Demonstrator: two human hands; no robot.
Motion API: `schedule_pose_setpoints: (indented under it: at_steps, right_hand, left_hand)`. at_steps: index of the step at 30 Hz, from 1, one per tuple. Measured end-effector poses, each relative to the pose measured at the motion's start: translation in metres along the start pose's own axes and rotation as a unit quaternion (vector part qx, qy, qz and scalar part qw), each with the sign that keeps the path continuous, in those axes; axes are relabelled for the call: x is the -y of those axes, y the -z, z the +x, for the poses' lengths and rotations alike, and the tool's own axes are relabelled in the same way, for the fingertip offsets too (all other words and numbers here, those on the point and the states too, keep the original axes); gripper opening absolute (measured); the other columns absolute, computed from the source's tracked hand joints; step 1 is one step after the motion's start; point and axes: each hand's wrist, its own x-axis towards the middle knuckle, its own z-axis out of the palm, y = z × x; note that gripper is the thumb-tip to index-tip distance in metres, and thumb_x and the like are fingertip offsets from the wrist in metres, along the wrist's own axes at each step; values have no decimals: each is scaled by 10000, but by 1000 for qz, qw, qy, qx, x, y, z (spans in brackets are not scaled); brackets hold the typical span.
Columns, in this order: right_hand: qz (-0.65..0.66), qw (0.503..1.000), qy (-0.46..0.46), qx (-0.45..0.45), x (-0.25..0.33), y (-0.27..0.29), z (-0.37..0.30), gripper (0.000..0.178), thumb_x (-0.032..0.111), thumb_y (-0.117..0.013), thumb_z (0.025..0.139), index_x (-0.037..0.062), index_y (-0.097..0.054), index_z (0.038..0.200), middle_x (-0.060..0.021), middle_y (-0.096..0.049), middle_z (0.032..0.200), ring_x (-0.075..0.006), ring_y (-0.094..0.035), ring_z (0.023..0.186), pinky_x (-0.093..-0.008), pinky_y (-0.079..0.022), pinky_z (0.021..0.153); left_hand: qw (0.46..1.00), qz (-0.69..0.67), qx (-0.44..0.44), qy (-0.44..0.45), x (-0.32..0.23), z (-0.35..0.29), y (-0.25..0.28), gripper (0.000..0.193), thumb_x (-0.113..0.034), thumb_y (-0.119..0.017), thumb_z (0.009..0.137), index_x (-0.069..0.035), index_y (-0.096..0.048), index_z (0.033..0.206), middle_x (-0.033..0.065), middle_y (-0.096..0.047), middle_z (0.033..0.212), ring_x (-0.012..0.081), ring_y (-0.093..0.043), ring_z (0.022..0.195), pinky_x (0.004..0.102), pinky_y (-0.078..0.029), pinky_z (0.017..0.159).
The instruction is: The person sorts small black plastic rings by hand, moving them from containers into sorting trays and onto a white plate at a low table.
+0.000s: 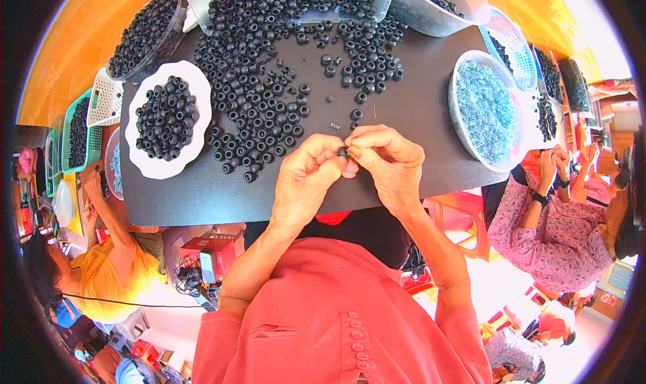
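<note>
Near the table's front edge, my left hand (303, 175) and my right hand (392, 165) meet with fingertips pinched. Between them is a small round black piece (342, 152), partly covered by the fingers; my right thumb tip presses against it. Just beyond my fingers lie a few similar pieces and a tiny metal spring (335, 126). A big spread of round black pieces with holes (249, 115) covers the table ahead and to the left, spilling from a clear bin (197, 1) at the far side.
On the left stand a scalloped white plate (200, 108) of black pieces and a full clear tub (176, 31). A white bowl (464, 125) of small bluish coils is at right, near a blue basket (515, 31). People work at both sides, one in yellow (111, 276), another in patterned pink (552, 236).
</note>
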Motion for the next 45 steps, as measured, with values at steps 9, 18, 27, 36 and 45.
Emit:
schedule_pose_setpoints:
  at_steps: [9, 18, 27, 36, 45]
  right_hand:
    - [-48, 999, 7, 14, -3, -1, -1, 89, -83, -636, 830, -38, -649, 907, -93, -621, 920, -112, -572, 686, -239, -480, 611]
    - [-186, 982, 36, -27, 6, 7, 3, 132, -14, -596, 891, -9, -646, 1013, -46, -620, 916, -93, -590, 795, -230, -490, 679]
    - [-453, 884, 85, 75, 21, 22, 23, 221, 0, -687, 756, 32, -641, 970, -87, -612, 789, -158, -607, 656, -275, -485, 587]
    - [-520, 846, 86, 81, 22, 23, 27, 247, -64, -622, 746, 35, -609, 972, -69, -600, 808, -168, -631, 667, -270, -499, 638]
    - [-93, 980, -135, 110, 30, 9, 18, 107, -31, -598, 837, -28, -639, 936, -44, -614, 842, -98, -631, 717, -225, -499, 639]
  left_hand:
    - [998, -63, 2, 28, -5, 3, 0, 149, 24, -524, 893, 10, -582, 1029, 61, -647, 878, 119, -617, 826, 256, -483, 796]
    - [993, -113, -1, 31, -6, 2, 3, 129, -18, -516, 912, 4, -581, 1021, 90, -640, 896, 152, -610, 829, 293, -494, 802]
    - [992, -120, -1, 25, -10, -1, 2, 107, -58, -524, 924, -8, -572, 1007, 105, -620, 909, 162, -595, 840, 311, -482, 831]
    - [996, -86, -13, 20, -8, -3, 0, 109, -61, -537, 920, -6, -571, 1008, 106, -623, 911, 152, -594, 831, 298, -479, 828]
    - [999, -49, -16, 12, -7, -2, -3, 117, -17, -530, 912, 0, -581, 1016, 73, -646, 910, 122, -612, 836, 267, -481, 820]
